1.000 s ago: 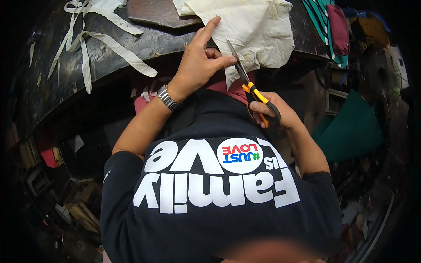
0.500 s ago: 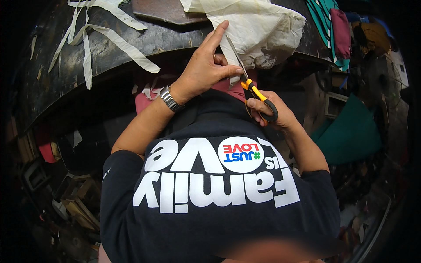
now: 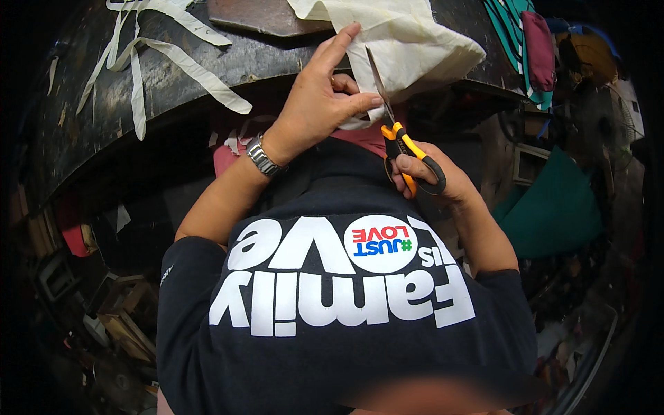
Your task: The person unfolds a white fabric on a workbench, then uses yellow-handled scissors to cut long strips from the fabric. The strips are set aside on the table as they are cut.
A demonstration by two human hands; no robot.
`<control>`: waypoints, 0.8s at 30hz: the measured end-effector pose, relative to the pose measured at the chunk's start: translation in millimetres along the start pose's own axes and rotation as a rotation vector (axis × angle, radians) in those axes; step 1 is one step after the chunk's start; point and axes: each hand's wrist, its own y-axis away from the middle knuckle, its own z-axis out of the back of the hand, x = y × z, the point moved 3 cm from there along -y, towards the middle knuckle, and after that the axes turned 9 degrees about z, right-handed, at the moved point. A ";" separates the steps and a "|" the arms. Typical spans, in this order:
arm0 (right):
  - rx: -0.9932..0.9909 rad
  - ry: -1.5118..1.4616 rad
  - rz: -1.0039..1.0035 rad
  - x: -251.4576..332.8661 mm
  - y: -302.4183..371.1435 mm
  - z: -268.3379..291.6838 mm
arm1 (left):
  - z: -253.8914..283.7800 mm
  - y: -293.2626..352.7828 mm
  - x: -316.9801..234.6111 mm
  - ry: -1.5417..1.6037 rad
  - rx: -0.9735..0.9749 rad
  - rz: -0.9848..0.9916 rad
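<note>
Off-white cloth (image 3: 415,52) drapes over the near edge of the dark table. My left hand (image 3: 315,100), with a metal watch at the wrist, pinches its edge between thumb and curled fingers while the index finger reaches up along it. Below that thumb, a narrow end of the cloth curls. In my right hand (image 3: 443,176) is a pair of scissors (image 3: 402,140) with yellow-orange and black handles. Their blades point away from me, just right of my left thumb, against the cloth. Part of the lower blade is hidden, and I cannot tell how far the blades are apart.
Several off-white fabric strips (image 3: 187,66) lie on the dark worn table (image 3: 277,59) at left. A brown flat board (image 3: 266,17) rests at the back. Green straps and a maroon piece (image 3: 537,52) hang at right, above green fabric (image 3: 553,207). Wooden pieces (image 3: 124,325) sit lower left.
The scissors have turned slightly more upright and shifted a little right. My left hand has moved slightly up and left, and the cloth's hanging end now curls beneath it.
</note>
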 end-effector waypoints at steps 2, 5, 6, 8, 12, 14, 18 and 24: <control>0.011 0.008 -0.004 -1.1 0.1 -1.3 | -3.1 3.4 0.0 -0.011 0.007 0.008; -0.008 -0.011 0.020 -3.4 3.7 -4.5 | -3.9 6.3 0.6 -0.029 -0.012 -0.009; -0.025 -0.010 0.005 -4.7 5.6 -5.1 | -4.8 7.5 1.3 -0.022 -0.008 -0.011; -0.060 0.003 -0.031 -6.7 9.9 -6.3 | -7.4 11.0 2.9 -0.006 0.000 -0.002; -0.095 0.024 -0.099 -7.9 19.1 -6.7 | -10.4 15.1 4.4 0.075 -0.019 0.009; -0.094 0.048 -0.108 -7.0 22.5 -5.4 | -5.9 11.2 4.3 0.094 -0.034 0.030; -0.082 0.068 -0.088 -5.9 23.6 -6.1 | 7.7 0.2 2.5 0.062 -0.027 0.046; -0.042 0.101 -0.049 -0.3 15.1 -2.8 | -5.3 14.1 0.3 0.039 0.035 -0.015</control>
